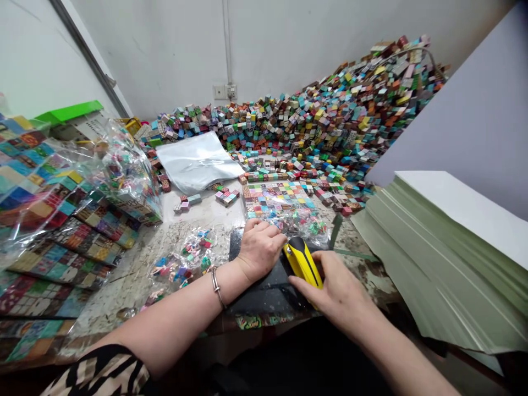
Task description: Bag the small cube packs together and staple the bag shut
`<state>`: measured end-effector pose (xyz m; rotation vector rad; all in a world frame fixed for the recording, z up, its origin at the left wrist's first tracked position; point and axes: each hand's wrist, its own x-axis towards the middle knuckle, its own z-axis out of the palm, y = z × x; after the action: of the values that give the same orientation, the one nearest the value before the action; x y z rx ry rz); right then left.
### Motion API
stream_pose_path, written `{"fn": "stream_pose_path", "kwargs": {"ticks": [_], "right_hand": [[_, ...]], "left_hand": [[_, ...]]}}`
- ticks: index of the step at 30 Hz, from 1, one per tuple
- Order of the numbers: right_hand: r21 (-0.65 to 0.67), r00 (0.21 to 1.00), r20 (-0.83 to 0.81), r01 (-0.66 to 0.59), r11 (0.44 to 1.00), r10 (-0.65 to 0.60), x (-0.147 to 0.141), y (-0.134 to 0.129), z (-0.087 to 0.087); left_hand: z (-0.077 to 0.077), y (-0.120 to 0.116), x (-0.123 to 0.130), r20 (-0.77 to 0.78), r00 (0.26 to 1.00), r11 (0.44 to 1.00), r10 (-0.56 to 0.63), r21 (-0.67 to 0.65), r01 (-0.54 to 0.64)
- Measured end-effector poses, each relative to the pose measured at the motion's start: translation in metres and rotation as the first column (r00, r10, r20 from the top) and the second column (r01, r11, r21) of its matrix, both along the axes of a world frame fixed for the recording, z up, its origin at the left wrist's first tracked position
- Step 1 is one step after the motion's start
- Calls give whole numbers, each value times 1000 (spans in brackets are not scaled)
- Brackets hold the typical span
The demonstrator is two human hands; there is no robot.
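My left hand is closed in a fist at the near edge of a clear plastic bag of small patterned blocks, gripping its gathered plastic; the fingertips are hidden. Close beside it, my right hand grips a yellow and black stapler from the right side, thumb and fingers around its body. The stapler's front end points at the left fist. Both hands are over a dark board at the table's front edge. Clear bags with small colourful pieces lie left of my left forearm.
A large heap of loose blocks lies along the wall. Clear plastic sheets rest before it. Packed block bags are stacked at the left. A tall stack of pale green sheets stands at the right, near a green strap.
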<state>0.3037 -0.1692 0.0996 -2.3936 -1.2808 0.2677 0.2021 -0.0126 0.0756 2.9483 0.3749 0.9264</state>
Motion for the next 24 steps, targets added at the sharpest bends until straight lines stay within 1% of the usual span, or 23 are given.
{"fn": "stream_pose_path", "kwargs": {"ticks": [2, 4, 6, 7, 8, 10, 11, 12, 13, 14, 16, 18, 20, 24], "right_hand": [[-29, 1000, 10, -21, 999, 21, -6, -3, -7], [-3, 1000, -16, -25, 1000, 25, -5, -5, -9], [19, 994, -104, 27, 999, -25, -2, -9, -7], [21, 981, -182, 72, 997, -67, 0, -12, -4], [17, 951, -287, 121, 993, -111, 1, -15, -2], [-3, 840, -517, 193, 981, -167, 4, -21, 2], [-11, 784, -596, 209, 978, -175, 4, -23, 3], [-16, 754, -633, 211, 977, -173, 4, -24, 4], [-22, 759, -628, 204, 979, -172, 4, -24, 4], [-32, 792, -585, 194, 980, -176, 4, -23, 4], [-41, 882, -438, 174, 984, -175, 1, -20, 5], [-45, 939, -300, 163, 986, -169, -1, -14, 8], [-48, 965, -207, 154, 987, -161, -4, -9, 11], [-46, 980, -123, 153, 987, -157, -6, -1, 16]], "left_hand": [[1, 0, 1, 4, 1000, 1000, 3, -17, -3], [1, 0, 1, 10, 1000, 999, 9, -40, -8], [2, 0, 2, 19, 1000, 998, 14, -65, -13], [3, 0, 2, 22, 1000, 997, 17, -76, -16], [3, 0, 2, 24, 999, 996, 21, -87, -19], [5, -1, 2, 20, 999, 994, 29, -103, -26], [6, -1, 2, 17, 999, 993, 33, -110, -31], [7, -1, 2, 14, 999, 993, 35, -116, -33], [7, -1, 3, 12, 999, 992, 38, -123, -36], [8, 0, 3, 12, 999, 991, 38, -127, -36], [9, 0, 3, 11, 999, 991, 37, -131, -36], [9, 0, 3, 9, 999, 991, 38, -128, -36], [10, -1, 4, 12, 999, 991, 40, -126, -39], [12, -5, 5, 16, 999, 991, 31, -132, -29]]}}
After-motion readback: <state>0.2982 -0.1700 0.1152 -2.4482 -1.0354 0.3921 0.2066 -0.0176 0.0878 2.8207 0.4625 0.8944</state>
